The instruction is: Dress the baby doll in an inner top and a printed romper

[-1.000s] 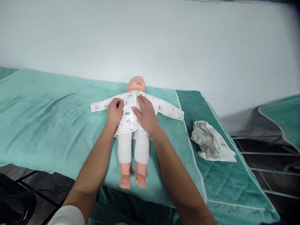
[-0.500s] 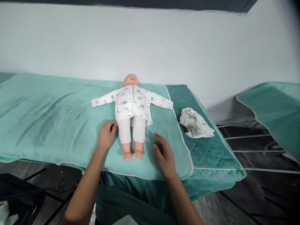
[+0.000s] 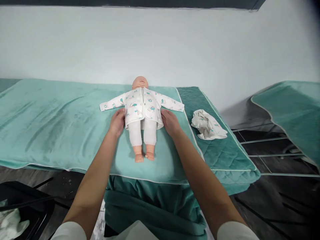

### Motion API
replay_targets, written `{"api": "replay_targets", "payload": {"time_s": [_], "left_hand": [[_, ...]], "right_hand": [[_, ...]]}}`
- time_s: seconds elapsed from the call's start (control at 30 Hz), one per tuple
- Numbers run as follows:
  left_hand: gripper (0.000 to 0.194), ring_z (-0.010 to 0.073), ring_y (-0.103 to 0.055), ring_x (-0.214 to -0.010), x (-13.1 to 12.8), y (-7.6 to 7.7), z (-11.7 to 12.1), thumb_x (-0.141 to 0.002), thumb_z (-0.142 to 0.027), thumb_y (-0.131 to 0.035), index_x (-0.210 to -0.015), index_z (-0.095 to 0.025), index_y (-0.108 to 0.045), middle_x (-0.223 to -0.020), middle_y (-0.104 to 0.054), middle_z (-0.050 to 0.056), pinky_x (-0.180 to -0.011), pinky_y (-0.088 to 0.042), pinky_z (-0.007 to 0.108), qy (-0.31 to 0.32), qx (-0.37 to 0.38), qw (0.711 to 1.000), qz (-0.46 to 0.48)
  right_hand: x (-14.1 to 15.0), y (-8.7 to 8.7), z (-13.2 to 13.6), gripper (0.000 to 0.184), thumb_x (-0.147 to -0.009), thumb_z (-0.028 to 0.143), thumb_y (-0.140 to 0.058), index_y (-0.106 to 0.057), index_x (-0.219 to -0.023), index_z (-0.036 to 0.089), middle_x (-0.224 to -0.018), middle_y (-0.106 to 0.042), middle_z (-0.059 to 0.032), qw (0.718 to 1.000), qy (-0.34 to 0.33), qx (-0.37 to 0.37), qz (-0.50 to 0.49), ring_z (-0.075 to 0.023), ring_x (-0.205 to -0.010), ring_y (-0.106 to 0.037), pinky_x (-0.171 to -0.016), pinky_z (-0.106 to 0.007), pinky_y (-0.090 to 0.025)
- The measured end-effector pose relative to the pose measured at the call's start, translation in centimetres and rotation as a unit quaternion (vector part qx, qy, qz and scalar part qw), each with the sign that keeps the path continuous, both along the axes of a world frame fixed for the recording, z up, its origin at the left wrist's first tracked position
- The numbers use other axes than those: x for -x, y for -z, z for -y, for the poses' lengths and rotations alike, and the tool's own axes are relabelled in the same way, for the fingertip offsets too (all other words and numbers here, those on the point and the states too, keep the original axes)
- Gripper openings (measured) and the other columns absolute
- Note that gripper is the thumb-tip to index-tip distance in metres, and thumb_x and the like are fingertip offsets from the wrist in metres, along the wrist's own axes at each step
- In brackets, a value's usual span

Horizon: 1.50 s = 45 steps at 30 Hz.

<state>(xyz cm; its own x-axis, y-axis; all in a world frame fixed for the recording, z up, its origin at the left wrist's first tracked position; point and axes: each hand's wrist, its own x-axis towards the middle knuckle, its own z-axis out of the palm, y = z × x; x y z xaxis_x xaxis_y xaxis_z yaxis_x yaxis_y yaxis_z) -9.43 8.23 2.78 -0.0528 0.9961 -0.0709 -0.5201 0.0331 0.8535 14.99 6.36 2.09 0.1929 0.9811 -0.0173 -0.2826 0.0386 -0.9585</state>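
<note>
Centrally, a doll [image 3: 143, 115] lies face-up on a light green blanket [image 3: 62, 126].
Left hand [image 3: 117, 122] and right hand [image 3: 171, 122] flank its printed jacket [image 3: 135, 104], fingertips at the sides; whether they grip it, I cannot tell.

No readable text, labels, brands or numbers anywhere. White jacket [image 3: 136, 106] at center of the frame carries a small teal-and-red print, too small to tell if any lettering is in it. Same for the crumpled printed cloth [image 3: 208, 126] right of center: motifs only, nothing legible.
</note>
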Motion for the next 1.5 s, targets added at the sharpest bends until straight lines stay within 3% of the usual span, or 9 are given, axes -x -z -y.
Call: {"api": "replay_targets", "payload": {"time_s": [0.17,0.57,0.7,0.83,1.17,1.27,1.33,1.43,1.5], "left_hand": [[0.04,0.0273,-0.074,-0.109,-1.6,-0.4,-2.3,-0.074,-0.023,-0.085,-0.11,-0.015,-0.071,-0.107,-0.08,0.01,-0.105,-0.057,0.043,0.028,0.003,0.999,0.033],[0.043,0.0297,-0.07,-0.122,-2.4,-0.5,-6.4,-0.074,-0.028,-0.086,-0.113,-0.017,-0.071,-0.121,-0.076,0.011,-0.111,-0.054,0.044,0.034,-0.019,0.999,0.026],[0.033,0.0291,-0.07,-0.12,-1.1,0.1,-7.1,-0.08,-0.032,-0.078,-0.108,-0.018,-0.067,-0.121,-0.075,0.011,-0.108,-0.056,0.045,-0.041,0.035,0.997,0.049],[0.03,0.024,-0.067,-0.123,1.8,0.6,-8.2,-0.083,-0.028,-0.071,-0.109,-0.023,-0.059,-0.134,-0.066,0.011,-0.109,-0.054,0.042,-0.179,0.042,0.979,0.087],[0.027,0.0152,-0.051,-0.143,4.2,1.5,-8.2,-0.089,-0.028,-0.061,-0.115,-0.025,-0.056,-0.147,-0.056,0.007,-0.114,-0.046,0.028,-0.314,-0.007,0.949,-0.034],[0.041,0.0171,-0.043,-0.149,3.3,1.6,-6.9,-0.087,-0.027,-0.066,-0.126,-0.028,-0.053,-0.154,-0.049,0.007,-0.119,-0.04,0.029,-0.352,-0.01,0.931,-0.095],[0.042,0.0185,-0.045,-0.148,2.6,1.5,-5.3,-0.087,-0.027,-0.067,-0.127,-0.027,-0.055,-0.153,-0.05,0.008,-0.121,-0.037,0.031,-0.343,-0.03,0.926,-0.154],[0.034,0.0203,-0.055,-0.135,2.0,1.4,-1.8,-0.088,-0.027,-0.066,-0.121,-0.025,-0.062,-0.14,-0.061,0.008,-0.117,-0.04,0.033,-0.273,-0.079,0.925,-0.253],[0.029,0.0216,-0.062,-0.122,1.9,1.4,0.5,-0.087,-0.026,-0.066,-0.116,-0.024,-0.067,-0.126,-0.068,0.008,-0.112,-0.045,0.035,-0.194,-0.105,0.924,-0.313]], "right_hand": [[2.5,-0.3,-3.3,0.038,-0.075,0.049,-0.08,-0.066,-0.099,0.023,-0.093,-0.078,0.0004,0.996,-0.055,-0.017,-0.071,-0.0208,-0.098,-0.074,-0.083,-0.035,-0.062],[1.7,-0.3,-6.2,0.035,-0.086,0.043,-0.07,-0.065,-0.116,0.024,-0.116,-0.075,-0.001,0.993,-0.068,-0.003,-0.094,-0.0209,-0.109,-0.07,-0.096,-0.039,-0.059],[0.1,-0.4,-6.5,0.036,-0.093,0.051,-0.055,-0.065,-0.11,0.02,-0.108,-0.075,-0.0088,0.983,-0.083,0.066,-0.147,-0.0272,-0.114,-0.07,-0.092,-0.048,-0.062],[-2.1,-0.2,-7.1,0.033,-0.097,0.044,-0.045,-0.061,-0.108,0.018,-0.122,-0.069,-0.0159,0.969,-0.044,0.056,-0.236,-0.0246,-0.123,-0.066,-0.101,-0.049,-0.06],[-7.0,0.9,-6.8,0.019,-0.092,0.033,-0.049,-0.061,-0.102,0.024,-0.128,-0.064,-0.0091,0.96,0.104,0.011,-0.258,-0.0148,-0.121,-0.066,-0.109,-0.036,-0.056],[-6.0,1.5,-5.3,0.014,-0.085,0.025,-0.055,-0.058,-0.098,0.025,-0.124,-0.066,-0.0071,0.964,0.153,0.032,-0.214,-0.0134,-0.117,-0.068,-0.108,-0.034,-0.056],[-5.0,2.0,-3.1,0.027,-0.079,0.024,-0.063,-0.056,-0.105,0.026,-0.126,-0.066,-0.0063,0.973,0.183,0.016,-0.139,-0.0153,-0.119,-0.067,-0.111,-0.04,-0.053],[-4.6,2.4,1.8,0.052,-0.074,0.028,-0.071,-0.054,-0.123,0.027,-0.144,-0.059,-0.0089,0.979,0.185,-0.039,0.077,-0.0204,-0.137,-0.057,-0.122,-0.049,-0.041],[-5.6,2.2,5.5,0.055,-0.078,0.03,-0.069,-0.054,-0.131,0.026,-0.154,-0.051,-0.012,0.942,0.164,-0.079,0.283,-0.0243,-0.147,-0.046,-0.126,-0.055,-0.032]]}}
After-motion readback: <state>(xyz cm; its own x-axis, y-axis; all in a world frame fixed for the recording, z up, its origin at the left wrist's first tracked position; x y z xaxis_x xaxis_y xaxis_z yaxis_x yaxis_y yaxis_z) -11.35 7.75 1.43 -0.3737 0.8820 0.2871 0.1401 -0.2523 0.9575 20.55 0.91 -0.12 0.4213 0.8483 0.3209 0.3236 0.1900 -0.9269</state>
